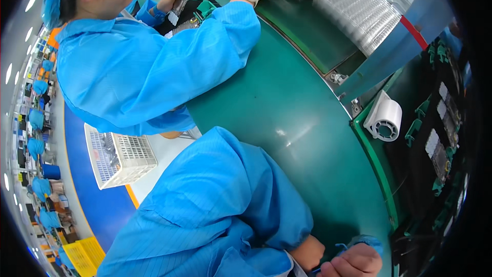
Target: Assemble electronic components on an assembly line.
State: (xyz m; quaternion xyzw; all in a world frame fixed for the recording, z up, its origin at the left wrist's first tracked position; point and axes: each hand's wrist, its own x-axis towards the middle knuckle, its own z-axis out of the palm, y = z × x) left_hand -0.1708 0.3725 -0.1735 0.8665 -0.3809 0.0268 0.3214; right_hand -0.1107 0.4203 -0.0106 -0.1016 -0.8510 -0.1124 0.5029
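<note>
My left hand [309, 252] comes out of a blue sleeve at the lower edge, over the green work surface [307, 149]. Its fingers are hidden below the picture's edge. Right beside it is my right hand [356, 262], curled into a fist with the fingers bent toward the left one. Crumpled blue material [370, 242] shows just behind the fist, and a thin blue strip [341, 248] lies between the hands. What the fist grips, if anything, I cannot make out.
A co-worker in a blue gown [148, 66] sits at upper left, holding a small clear part [179, 6]. Clear plastic trays [359, 15] stand stacked at the back. A white roll holder [384, 118] and black-and-green parts [435, 149] are at right; a white basket [136, 156] stands left.
</note>
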